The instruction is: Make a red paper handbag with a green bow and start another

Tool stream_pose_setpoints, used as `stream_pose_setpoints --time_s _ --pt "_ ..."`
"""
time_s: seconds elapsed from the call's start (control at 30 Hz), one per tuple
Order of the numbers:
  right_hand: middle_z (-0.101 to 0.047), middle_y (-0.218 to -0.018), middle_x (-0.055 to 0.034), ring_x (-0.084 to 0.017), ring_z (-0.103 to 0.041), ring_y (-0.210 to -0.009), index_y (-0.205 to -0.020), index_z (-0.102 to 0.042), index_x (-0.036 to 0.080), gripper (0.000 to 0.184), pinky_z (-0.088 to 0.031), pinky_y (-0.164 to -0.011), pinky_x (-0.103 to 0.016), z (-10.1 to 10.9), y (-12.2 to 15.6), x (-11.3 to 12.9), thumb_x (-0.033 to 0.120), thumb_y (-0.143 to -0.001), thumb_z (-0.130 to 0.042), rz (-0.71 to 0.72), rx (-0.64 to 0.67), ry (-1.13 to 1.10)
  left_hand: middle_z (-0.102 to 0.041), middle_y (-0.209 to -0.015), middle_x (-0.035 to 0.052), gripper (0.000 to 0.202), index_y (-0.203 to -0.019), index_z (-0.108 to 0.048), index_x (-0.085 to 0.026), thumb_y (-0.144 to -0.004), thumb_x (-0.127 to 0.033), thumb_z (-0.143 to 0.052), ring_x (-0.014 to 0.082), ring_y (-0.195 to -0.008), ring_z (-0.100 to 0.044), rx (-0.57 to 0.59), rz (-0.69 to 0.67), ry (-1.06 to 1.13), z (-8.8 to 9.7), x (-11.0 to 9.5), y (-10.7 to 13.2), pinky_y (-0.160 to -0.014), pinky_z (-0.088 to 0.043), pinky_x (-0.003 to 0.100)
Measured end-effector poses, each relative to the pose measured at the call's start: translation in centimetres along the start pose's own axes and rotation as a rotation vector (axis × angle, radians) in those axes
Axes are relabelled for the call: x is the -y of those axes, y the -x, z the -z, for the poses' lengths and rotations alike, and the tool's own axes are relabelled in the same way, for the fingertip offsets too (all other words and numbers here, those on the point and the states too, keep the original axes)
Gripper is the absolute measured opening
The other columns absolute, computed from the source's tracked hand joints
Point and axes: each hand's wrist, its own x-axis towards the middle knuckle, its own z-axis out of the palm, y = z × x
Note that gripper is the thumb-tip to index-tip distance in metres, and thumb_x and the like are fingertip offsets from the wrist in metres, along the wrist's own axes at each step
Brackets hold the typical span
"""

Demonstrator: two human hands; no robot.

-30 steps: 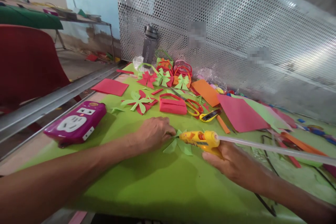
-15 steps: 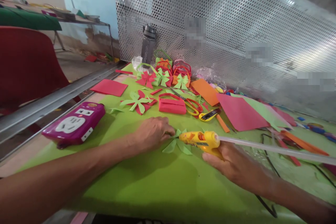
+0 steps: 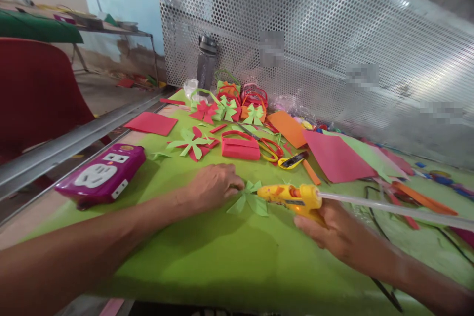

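Observation:
My left hand (image 3: pixel 213 186) rests on the green table cover (image 3: pixel 222 256), fingers curled and pinching the edge of a green paper flower (image 3: pixel 249 198). My right hand (image 3: pixel 333 232) grips a yellow glue gun (image 3: pixel 292 196) by its handle. The gun's nozzle points left, just right of the flower's centre. A long clear glue stick (image 3: pixel 392 209) juts from the back of the gun to the right.
A purple power strip (image 3: pixel 99 176) lies at the left. Behind the flower are a red paper handbag (image 3: pixel 240 148), scissors (image 3: pixel 272 150), finished flowers (image 3: pixel 192 143), coloured paper sheets (image 3: pixel 335 158) and small paper bags (image 3: pixel 240 101). A perforated metal panel (image 3: pixel 314 34) backs the table. A black cable (image 3: pixel 385 291) runs at the right.
The glue gun and my right hand have drawn back slightly to the right, away from the flower. My left hand stays on the flower. The view has shifted a little.

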Motion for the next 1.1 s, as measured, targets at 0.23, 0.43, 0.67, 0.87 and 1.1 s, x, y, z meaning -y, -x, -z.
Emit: stream_pose_setpoints --time_s 0.23,0.43,0.67,0.87,1.1 --pt "-0.069 -0.101 -0.011 -0.026 -0.067 -0.089 -0.116 -0.057 0.02 0.03 -0.055 -0.077 -0.038 0.5 1.0 -2.9 0.031 -0.091 -0.044 0.076 -0.326 0.244 -0.063 -0.08 0.0026 0.017 -0.087 -0.073 -0.022 -0.083 -0.014 -0.058 0.0151 -0.07 -0.059 -0.038 -0.013 0.003 0.0 0.0 0.1 -0.059 -0.039 0.023" --pt "-0.056 -0.13 -0.0132 -0.025 -0.064 -0.103 -0.145 -0.026 0.02 0.058 -0.057 -0.069 -0.033 1.0 1.6 -8.3 0.015 -0.089 -0.038 0.269 -0.441 0.679 -0.063 -0.079 0.0021 0.017 -0.087 -0.073 -0.023 -0.083 -0.014 -0.058 0.0151 -0.07 -0.058 -0.041 -0.035 -0.019 -0.2 0.3 0.0 -0.059 -0.039 0.023" --pt "-0.059 -0.123 -0.01 -0.022 -0.066 -0.094 -0.144 -0.03 0.023 0.069 -0.056 -0.062 -0.029 0.6 2.9 -12.7 0.0 -0.079 -0.033 0.193 -0.365 0.834 -0.063 -0.085 0.0021 0.019 -0.093 -0.071 -0.024 -0.088 -0.019 -0.053 0.0159 -0.076 -0.059 -0.012 -0.041 -0.03 -0.2 0.7 -0.1 -0.065 -0.042 0.025" --pt "-0.058 -0.123 -0.0107 -0.024 -0.062 -0.101 -0.141 -0.036 0.025 0.069 -0.055 -0.072 -0.034 0.1 3.1 -15.6 -0.001 -0.077 -0.033 0.223 -0.311 0.765 -0.066 -0.084 0.0016 0.017 -0.092 -0.072 -0.023 -0.085 -0.019 -0.058 0.0148 -0.074 -0.06 -0.014 -0.04 -0.024 0.1 0.3 0.0 -0.064 -0.042 0.024" --pt "-0.066 -0.103 -0.0139 -0.028 -0.061 -0.095 -0.113 -0.058 0.015 0.029 -0.049 -0.081 -0.045 0.2 1.5 -9.7 0.015 -0.091 -0.039 0.325 -0.356 0.787 -0.063 -0.082 0.0027 0.017 -0.093 -0.073 -0.022 -0.086 -0.017 -0.057 0.0158 -0.072 -0.059 -0.004 -0.022 0.007 0.0 0.2 0.0 -0.063 -0.04 0.026"
